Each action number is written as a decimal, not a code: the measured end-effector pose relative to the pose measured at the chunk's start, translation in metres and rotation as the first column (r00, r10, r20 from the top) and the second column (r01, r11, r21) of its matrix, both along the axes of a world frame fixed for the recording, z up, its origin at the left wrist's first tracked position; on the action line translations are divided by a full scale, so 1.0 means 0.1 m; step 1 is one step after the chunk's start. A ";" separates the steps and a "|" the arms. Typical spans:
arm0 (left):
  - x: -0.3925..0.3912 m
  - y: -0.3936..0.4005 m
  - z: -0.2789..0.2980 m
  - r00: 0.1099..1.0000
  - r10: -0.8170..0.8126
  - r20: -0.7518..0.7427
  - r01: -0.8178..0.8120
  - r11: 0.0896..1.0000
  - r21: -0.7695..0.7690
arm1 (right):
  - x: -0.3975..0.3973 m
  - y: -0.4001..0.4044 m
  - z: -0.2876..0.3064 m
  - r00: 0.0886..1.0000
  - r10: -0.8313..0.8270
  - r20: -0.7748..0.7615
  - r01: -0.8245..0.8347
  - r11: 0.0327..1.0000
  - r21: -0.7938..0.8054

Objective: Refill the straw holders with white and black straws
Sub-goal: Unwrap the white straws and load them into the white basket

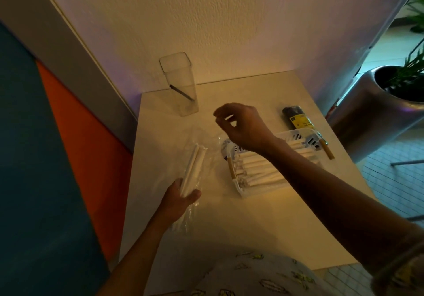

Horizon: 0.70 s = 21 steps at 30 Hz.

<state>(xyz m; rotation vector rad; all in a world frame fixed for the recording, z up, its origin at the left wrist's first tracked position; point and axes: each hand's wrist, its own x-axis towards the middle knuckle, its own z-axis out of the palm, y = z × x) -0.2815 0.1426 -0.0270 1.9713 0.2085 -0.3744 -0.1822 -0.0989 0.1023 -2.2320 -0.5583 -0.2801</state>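
A clear-wrapped bundle of white straws is gripped by the left hand near the table's left edge, while the right hand hovers mid-table, fingers loosely curled, nothing held. The clear holder at the back left corner contains one black straw. Unwrapping is judged in hand; next, the wrap must be opened.

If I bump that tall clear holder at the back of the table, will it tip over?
Probably fairly easily. The clear holder is tall with a narrow base and looks like thin plastic, so likely light. It holds only one black straw, leaning inside, which adds hardly any weight. It stands near the wall, which might catch a backward fall; a push sideways or forward seems riskier.
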 end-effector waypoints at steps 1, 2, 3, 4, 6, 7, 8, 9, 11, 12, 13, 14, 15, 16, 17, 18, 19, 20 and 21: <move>0.01 -0.01 0.01 1.000 -0.005 0.002 0.005 1.000 -0.011 | 0.01 0.05 0.03 0.997 0.033 -0.064 -0.034 0.999 -0.018; 0.02 -0.01 0.01 1.000 -0.013 0.004 0.013 1.000 -0.019 | 0.02 0.09 0.04 0.987 0.053 -0.154 -0.065 0.996 -0.069; 0.03 -0.01 0.03 1.000 -0.024 0.003 0.024 0.999 -0.026 | 0.03 0.13 0.04 0.968 0.059 -0.242 -0.096 0.985 -0.144; 0.04 -0.01 0.04 0.999 -0.038 0.002 0.038 0.999 -0.030 | 0.04 0.16 0.02 0.949 0.060 -0.309 -0.131 0.968 -0.215; 0.06 -0.01 0.06 0.999 -0.051 0.002 0.052 0.998 -0.034 | 0.07 0.20 -0.03 0.902 0.064 -0.427 -0.192 0.945 -0.265; 0.06 -0.01 0.07 0.999 -0.052 0.005 0.053 0.998 -0.035 | 0.07 0.23 -0.05 0.870 0.071 -0.488 -0.221 0.941 -0.257; 0.06 0.00 0.07 0.998 -0.056 0.002 0.056 0.998 -0.042 | 0.07 0.25 -0.07 0.837 0.080 -0.542 -0.248 0.937 -0.245; 0.06 0.00 0.09 0.998 -0.063 -0.006 0.063 0.996 -0.060 | 0.06 0.28 -0.09 0.809 0.087 -0.582 -0.273 0.932 -0.239; 0.06 0.00 0.10 0.996 -0.086 -0.031 0.083 0.992 -0.092 | 0.02 0.33 -0.13 0.789 0.096 -0.607 -0.302 0.921 -0.247; 0.06 -0.01 0.12 0.994 -0.097 -0.041 0.092 0.991 -0.098 | 0.00 0.35 -0.16 0.790 0.107 -0.603 -0.311 0.919 -0.244; 0.05 -0.03 0.14 0.993 -0.104 -0.049 0.098 0.990 -0.105 | -0.02 0.37 -0.18 0.794 0.125 -0.595 -0.316 0.921 -0.229; 0.05 -0.05 0.16 0.993 -0.110 -0.053 0.104 0.989 -0.110 | -0.03 0.38 -0.21 0.795 0.148 -0.588 -0.320 0.926 -0.200; 0.04 -0.06 0.17 0.992 -0.116 -0.056 0.109 0.988 -0.111 | -0.04 0.39 -0.22 0.793 0.169 -0.586 -0.318 0.935 -0.159; 0.04 -0.07 0.18 0.991 -0.124 -0.056 0.117 0.987 -0.105 | -0.05 0.40 -0.24 0.787 0.185 -0.588 -0.310 0.943 -0.119; 0.03 -0.06 0.19 0.989 -0.135 -0.053 0.129 0.987 -0.097 | -0.06 0.41 -0.25 0.784 0.188 -0.592 -0.299 0.950 -0.093; 0.03 -0.05 0.18 0.988 -0.147 -0.050 0.143 0.986 -0.084 | -0.05 0.40 -0.24 0.783 0.182 -0.595 -0.287 0.954 -0.086; 0.03 -0.04 0.17 0.986 -0.157 -0.050 0.153 0.986 -0.070 | -0.04 0.39 -0.24 0.781 0.169 -0.601 -0.279 0.956 -0.092; 0.03 -0.03 0.15 0.986 -0.159 -0.051 0.156 0.986 -0.057 | -0.03 0.37 -0.23 0.776 0.162 -0.609 -0.277 0.956 -0.098; 0.03 -0.02 0.14 0.987 -0.155 -0.048 0.152 0.987 -0.051 | -0.02 0.35 -0.21 0.772 0.166 -0.613 -0.282 0.954 -0.097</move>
